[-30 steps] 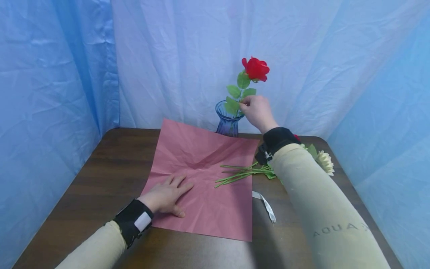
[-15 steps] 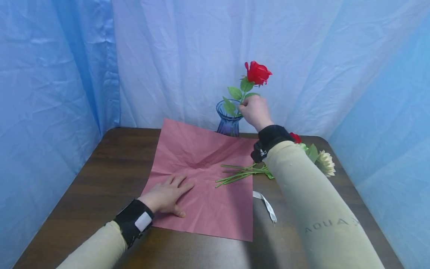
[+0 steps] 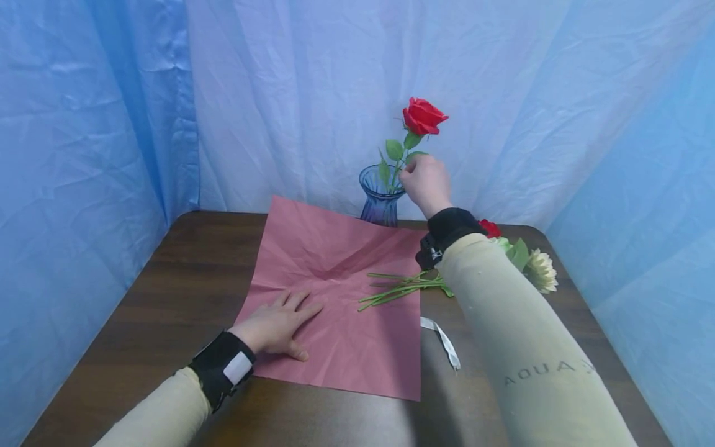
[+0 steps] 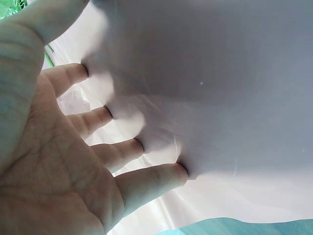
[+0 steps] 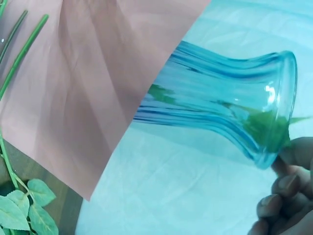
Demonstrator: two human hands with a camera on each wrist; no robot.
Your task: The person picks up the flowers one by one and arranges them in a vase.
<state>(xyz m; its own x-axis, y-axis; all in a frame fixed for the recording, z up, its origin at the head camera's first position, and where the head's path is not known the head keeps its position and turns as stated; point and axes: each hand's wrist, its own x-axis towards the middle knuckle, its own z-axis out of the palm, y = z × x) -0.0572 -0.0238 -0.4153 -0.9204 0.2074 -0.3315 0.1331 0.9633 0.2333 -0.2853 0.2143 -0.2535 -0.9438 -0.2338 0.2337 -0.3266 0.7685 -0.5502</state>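
My right hand (image 3: 427, 183) pinches the stem of a red rose (image 3: 423, 116) at the rim of a blue glass vase (image 3: 381, 208). The bloom stands high above the vase, and the stem's lower part is inside it. In the right wrist view, green leaves show through the glass near the mouth, with the curled fingers (image 5: 288, 188) right at the rim. My left hand (image 3: 279, 326) lies with spread fingers on a sheet of pink wrapping paper (image 3: 346, 363). Its fingertips press dents into the sheet in the left wrist view.
Several green stems (image 3: 391, 293) lie across the paper's right side. Their blooms, including a cream flower (image 3: 540, 271) and a red one (image 3: 490, 228), are partly behind my right sleeve. A white ribbon (image 3: 445, 344) lies on the brown table (image 3: 139, 323). Blue curtains (image 3: 290, 93) surround it.
The rose dipped slightly to the right, then came back left and turned, so its leaves face differently. My right forearm shifted a little left. The left hand stayed put.
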